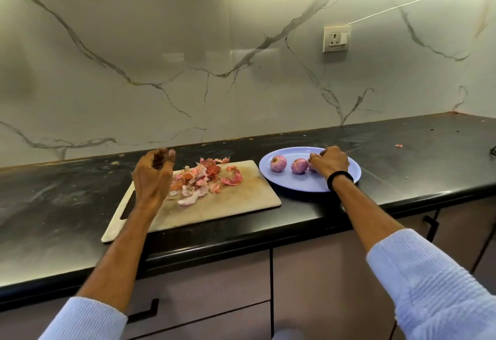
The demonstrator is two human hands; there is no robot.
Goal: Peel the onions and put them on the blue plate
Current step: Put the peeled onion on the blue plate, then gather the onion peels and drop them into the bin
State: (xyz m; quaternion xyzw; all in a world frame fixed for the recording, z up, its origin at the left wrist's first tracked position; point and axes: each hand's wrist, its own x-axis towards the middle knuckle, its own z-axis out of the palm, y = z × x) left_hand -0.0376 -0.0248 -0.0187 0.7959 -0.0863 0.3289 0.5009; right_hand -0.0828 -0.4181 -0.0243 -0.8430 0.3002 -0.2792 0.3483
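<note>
A blue plate (295,182) lies on the black counter right of the cutting board. Two peeled purple onions (278,163) (299,166) sit on it side by side. My right hand (329,162) is over the plate with its fingers curled round a third peeled onion (311,166), which is mostly hidden and rests on the plate. My left hand (154,174) hovers above the left part of the beige cutting board (241,200), fingers loosely curled and holding nothing. A heap of pink onion skins (204,180) lies on the board.
The black counter (402,152) runs to the marble backsplash, with a small scrap of peel (399,145) at the far right. A wall socket (336,39) sits above the plate. Cabinet fronts with black handles (145,311) are below the counter edge.
</note>
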